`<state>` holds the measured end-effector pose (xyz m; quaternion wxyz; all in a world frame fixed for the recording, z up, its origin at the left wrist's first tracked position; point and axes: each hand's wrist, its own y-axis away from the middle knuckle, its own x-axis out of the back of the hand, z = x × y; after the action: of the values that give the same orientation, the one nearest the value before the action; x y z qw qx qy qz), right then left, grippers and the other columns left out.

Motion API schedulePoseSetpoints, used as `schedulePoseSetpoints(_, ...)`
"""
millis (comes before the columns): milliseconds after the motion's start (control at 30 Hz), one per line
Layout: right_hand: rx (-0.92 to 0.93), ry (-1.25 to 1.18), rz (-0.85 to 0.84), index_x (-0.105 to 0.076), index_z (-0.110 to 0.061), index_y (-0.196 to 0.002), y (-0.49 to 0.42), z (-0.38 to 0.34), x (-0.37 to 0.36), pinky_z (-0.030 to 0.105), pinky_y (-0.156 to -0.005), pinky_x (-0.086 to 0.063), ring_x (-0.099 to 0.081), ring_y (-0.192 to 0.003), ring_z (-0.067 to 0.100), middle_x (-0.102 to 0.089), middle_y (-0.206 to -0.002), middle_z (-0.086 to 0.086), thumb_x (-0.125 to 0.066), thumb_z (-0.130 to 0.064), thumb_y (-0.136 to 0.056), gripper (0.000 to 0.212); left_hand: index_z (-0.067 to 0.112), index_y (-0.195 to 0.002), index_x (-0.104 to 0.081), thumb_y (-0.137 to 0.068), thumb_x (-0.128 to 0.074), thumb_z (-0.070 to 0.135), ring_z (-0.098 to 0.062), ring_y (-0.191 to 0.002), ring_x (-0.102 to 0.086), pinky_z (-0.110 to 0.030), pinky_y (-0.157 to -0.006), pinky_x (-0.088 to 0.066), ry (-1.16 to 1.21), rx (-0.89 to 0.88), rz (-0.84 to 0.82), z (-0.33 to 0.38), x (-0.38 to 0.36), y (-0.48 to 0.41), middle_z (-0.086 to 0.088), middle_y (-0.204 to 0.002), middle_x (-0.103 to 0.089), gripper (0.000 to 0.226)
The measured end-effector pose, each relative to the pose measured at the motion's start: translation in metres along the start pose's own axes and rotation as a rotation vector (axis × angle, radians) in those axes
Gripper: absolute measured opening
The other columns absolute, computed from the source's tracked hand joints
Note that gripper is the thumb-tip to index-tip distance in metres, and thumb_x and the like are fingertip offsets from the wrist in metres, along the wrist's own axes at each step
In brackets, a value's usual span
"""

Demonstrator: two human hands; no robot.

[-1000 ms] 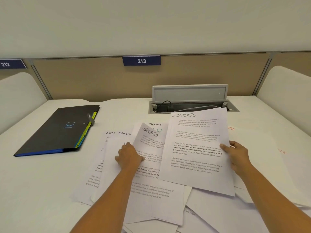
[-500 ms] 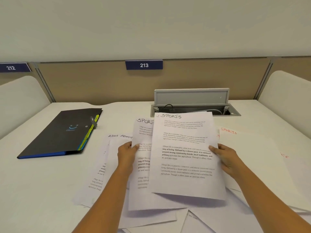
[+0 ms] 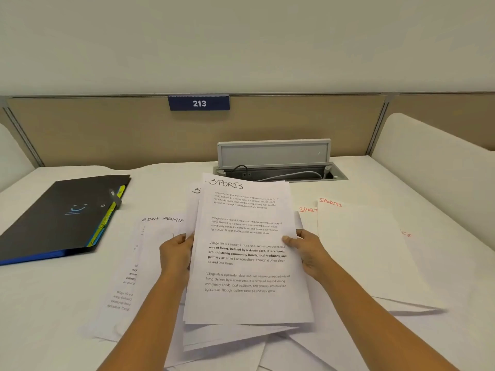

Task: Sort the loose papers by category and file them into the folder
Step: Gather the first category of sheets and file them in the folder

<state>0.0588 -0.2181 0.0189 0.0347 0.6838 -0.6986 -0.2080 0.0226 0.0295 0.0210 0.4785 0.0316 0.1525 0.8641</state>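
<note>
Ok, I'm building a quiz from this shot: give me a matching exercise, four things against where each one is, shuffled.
1 folder
2 black-ink SPORTS sheets
3 red-ink SPORTS sheets
4 ADMIN sheets

A lying right of the right hand
B gripped by left hand and right hand
C closed, at the desk's left
D lying just left of the left hand

Pairs: 1-C, 2-B, 3-A, 4-D
</note>
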Motion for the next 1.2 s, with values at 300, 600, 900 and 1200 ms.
schedulePoseSetpoints(300, 0.082, 0.013, 0.058, -0.061, 0.000, -0.107, 0.007, -0.003, 0.022, 0.033, -0.065, -0.059, -0.068, -0.069, 0.024, -0.069, -0.087, 0.012, -0.059, 0.006, -0.085, 0.023, 0.003, -0.089, -0.066, -0.089, -0.059, 0.011, -0.025, -0.074, -0.063, -0.038, -0.078, -0.053, 0.137, 0.116, -0.082, 0.003, -0.016, 0.012, -0.008, -0.075, -0.070, 0.010)
schedulePoseSetpoints(600, 0.098, -0.096, 0.023, -0.058, -0.001, -0.112, 0.013, -0.009, 0.038, 0.031, -0.058, -0.060, -0.070, -0.065, 0.020, -0.068, -0.093, 0.014, -0.057, 0.005, -0.086, 0.027, -0.006, -0.106, -0.063, -0.074, -0.075, 0.008, -0.033, -0.096, -0.063, -0.048, -0.090, -0.050, 0.223, 0.102, -0.063, 0.017, -0.033, 0.023, -0.020, -0.099, -0.067, 0.037)
schedulePoseSetpoints(900, 0.084, -0.239, 0.008, -0.057, -0.005, -0.109, 0.011, -0.010, 0.044, 0.027, -0.054, -0.058, -0.071, -0.064, 0.014, -0.073, -0.084, 0.004, -0.051, 0.004, -0.089, 0.023, 0.006, -0.075, -0.058, -0.065, -0.079, 0.009, -0.027, -0.075, -0.062, -0.049, -0.083, -0.053, 0.341, 0.245, -0.203, 0.031, -0.041, 0.032, -0.015, -0.084, -0.067, 0.024)
schedulePoseSetpoints(1200, 0.075, -0.268, 0.010, -0.058, -0.006, -0.102, 0.008, -0.011, 0.042, 0.026, -0.051, -0.057, -0.071, -0.062, 0.013, -0.074, -0.073, -0.001, -0.052, 0.005, -0.088, 0.019, 0.007, -0.084, -0.062, -0.072, -0.074, 0.035, -0.029, -0.088, -0.063, -0.050, -0.089, -0.050, 0.217, 0.127, -0.272, 0.034, -0.039, 0.031, -0.014, -0.096, -0.068, 0.033)
